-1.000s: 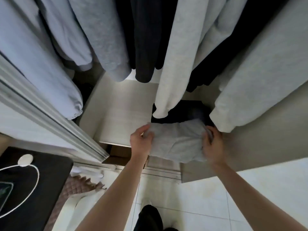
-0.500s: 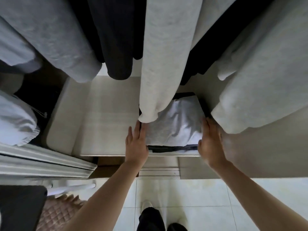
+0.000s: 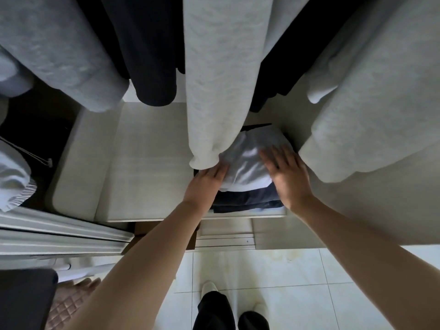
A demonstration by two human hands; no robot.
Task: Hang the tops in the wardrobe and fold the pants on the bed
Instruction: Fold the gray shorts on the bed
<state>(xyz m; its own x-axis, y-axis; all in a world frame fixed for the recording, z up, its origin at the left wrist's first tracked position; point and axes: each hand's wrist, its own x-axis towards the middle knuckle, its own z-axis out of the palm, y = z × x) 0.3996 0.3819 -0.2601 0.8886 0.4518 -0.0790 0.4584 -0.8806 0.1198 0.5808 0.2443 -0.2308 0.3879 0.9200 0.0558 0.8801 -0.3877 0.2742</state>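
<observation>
two hands are down on a little pile of folded clothes inside the wardrobe. my left hand (image 3: 207, 179) lies flat with straight fingers, touching the left edge of the folded light grey pants (image 3: 250, 165). my right hand (image 3: 287, 173) is flat too, fingers spread wide, pressing on the right side of the same pants. neither hand is holding anything; they just pat and press.

the light grey pants sit on top of some folded dark blue clothes (image 3: 247, 201). the pile rests on the pale wardrobe shelf (image 3: 147, 163), near its front edge and toward its right end.

above the pile hang many tops: a pale grey top (image 3: 223, 75) in the middle, whose cuff hangs down just beside my left fingers, a black top (image 3: 150, 48) to its left, a blue-grey top (image 3: 59, 51) further left, and another pale grey top (image 3: 376, 96) on the right.

i think the job is far along. tops are up and hanging, and at least these pants are folded and stacked. i cannot see the bed from here, only a bit of a pink quilted thing (image 3: 69, 303) low on the left, so i cannot tell if more clothes wait there. what looks left right now is to smooth this pile and take my hands away.
</observation>
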